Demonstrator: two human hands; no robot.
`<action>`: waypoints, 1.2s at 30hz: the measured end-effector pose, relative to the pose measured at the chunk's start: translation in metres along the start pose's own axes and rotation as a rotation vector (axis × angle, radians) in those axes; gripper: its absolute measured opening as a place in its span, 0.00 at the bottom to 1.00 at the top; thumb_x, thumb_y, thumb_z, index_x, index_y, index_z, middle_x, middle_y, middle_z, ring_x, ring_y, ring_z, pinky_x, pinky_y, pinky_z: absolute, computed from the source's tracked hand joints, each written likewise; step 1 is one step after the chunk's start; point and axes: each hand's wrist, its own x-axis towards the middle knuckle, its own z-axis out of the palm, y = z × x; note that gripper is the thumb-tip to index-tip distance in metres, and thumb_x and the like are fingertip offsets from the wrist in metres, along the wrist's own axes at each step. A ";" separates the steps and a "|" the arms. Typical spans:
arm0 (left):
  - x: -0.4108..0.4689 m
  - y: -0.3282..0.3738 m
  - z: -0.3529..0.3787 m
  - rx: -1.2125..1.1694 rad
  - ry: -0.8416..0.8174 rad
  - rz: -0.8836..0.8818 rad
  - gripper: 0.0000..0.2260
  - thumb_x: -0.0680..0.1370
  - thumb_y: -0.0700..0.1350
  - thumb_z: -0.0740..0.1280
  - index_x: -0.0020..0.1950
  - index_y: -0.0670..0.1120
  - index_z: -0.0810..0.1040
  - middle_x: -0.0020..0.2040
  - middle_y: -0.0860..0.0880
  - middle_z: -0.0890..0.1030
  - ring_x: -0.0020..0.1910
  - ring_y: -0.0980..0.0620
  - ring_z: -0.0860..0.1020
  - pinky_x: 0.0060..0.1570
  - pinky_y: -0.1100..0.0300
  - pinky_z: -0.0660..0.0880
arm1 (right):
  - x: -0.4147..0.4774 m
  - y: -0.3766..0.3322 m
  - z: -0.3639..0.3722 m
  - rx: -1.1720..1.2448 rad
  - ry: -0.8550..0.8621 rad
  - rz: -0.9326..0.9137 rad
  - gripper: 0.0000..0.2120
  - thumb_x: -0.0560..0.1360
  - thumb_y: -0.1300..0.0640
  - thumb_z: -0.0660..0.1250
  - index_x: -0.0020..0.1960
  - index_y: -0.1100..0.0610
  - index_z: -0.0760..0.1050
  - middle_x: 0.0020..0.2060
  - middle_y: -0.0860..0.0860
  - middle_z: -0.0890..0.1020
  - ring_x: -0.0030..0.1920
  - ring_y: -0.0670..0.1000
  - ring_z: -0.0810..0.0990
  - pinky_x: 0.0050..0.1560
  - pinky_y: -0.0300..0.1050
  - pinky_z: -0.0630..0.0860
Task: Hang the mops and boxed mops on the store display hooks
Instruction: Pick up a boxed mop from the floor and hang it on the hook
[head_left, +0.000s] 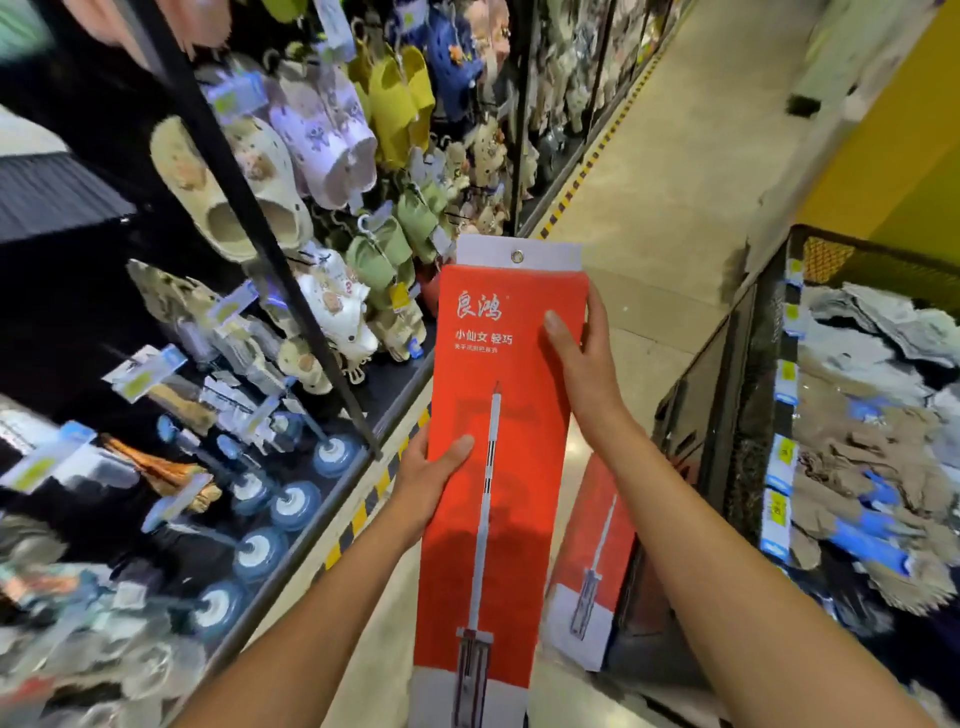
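Observation:
I hold a long red boxed mop upright in front of me in the aisle. Its white top tab has a metal eyelet. My left hand grips the box's left edge at mid height, thumb on the front. Higher up, my right hand grips the right edge, thumb across the red face. A second red boxed mop leans low against the bin to the right. Mops with round blue heads hang on the left display.
The left rack carries slippers and clogs on hooks, with a black upright post crossing it. A black wire bin with grey and blue goods stands at right. The beige floor aisle, edged with yellow-black tape, runs ahead.

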 end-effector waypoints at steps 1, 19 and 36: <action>-0.012 0.002 -0.012 -0.005 0.036 0.005 0.30 0.68 0.57 0.79 0.67 0.48 0.79 0.57 0.46 0.88 0.54 0.46 0.87 0.48 0.55 0.83 | -0.006 -0.006 0.016 0.006 -0.017 -0.011 0.36 0.78 0.44 0.71 0.81 0.46 0.59 0.66 0.43 0.78 0.62 0.38 0.80 0.54 0.34 0.79; -0.416 -0.060 -0.280 -0.168 0.742 0.172 0.34 0.65 0.58 0.80 0.68 0.48 0.78 0.58 0.44 0.87 0.55 0.41 0.87 0.56 0.46 0.83 | -0.353 -0.043 0.329 0.098 -0.682 -0.065 0.33 0.78 0.43 0.71 0.78 0.43 0.60 0.67 0.44 0.77 0.62 0.43 0.81 0.61 0.47 0.81; -0.847 -0.191 -0.297 -0.191 1.654 0.298 0.34 0.65 0.62 0.79 0.69 0.55 0.76 0.59 0.56 0.86 0.57 0.54 0.86 0.52 0.58 0.83 | -0.805 -0.088 0.455 0.279 -1.539 -0.072 0.44 0.69 0.37 0.69 0.78 0.53 0.60 0.68 0.52 0.76 0.56 0.32 0.80 0.53 0.26 0.75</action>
